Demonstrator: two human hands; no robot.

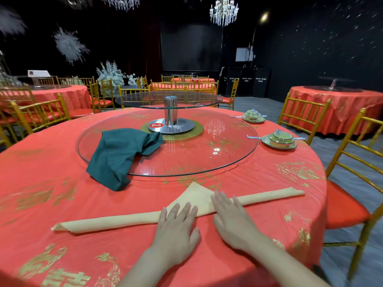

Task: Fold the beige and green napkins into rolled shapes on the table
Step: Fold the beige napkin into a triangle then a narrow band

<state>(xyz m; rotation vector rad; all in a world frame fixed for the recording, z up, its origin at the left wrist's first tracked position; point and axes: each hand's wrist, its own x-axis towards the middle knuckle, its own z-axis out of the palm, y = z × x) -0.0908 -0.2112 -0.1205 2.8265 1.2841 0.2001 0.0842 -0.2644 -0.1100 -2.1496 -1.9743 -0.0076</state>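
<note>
The beige napkin (pixel 116 222) lies across the red tablecloth (pixel 51 204) as a long roll running from lower left to upper right, with a flat triangular tip pointing away from me at its middle. My left hand (pixel 176 230) lies flat with straight fingers on the roll's middle. My right hand (pixel 234 220) lies flat beside it, fingers on the roll and the triangle's base. The green napkin (pixel 120 154) lies crumpled and unrolled, half on the glass turntable (pixel 207 158), half on the cloth.
Two stacked place settings, one near (pixel 279 139) and one farther (pixel 253 116), stand at the table's far right. A raised glass tier on a metal post (pixel 171 112) stands at the turntable's centre. Gold chairs (pixel 352 183) ring the table, and other red tables stand behind.
</note>
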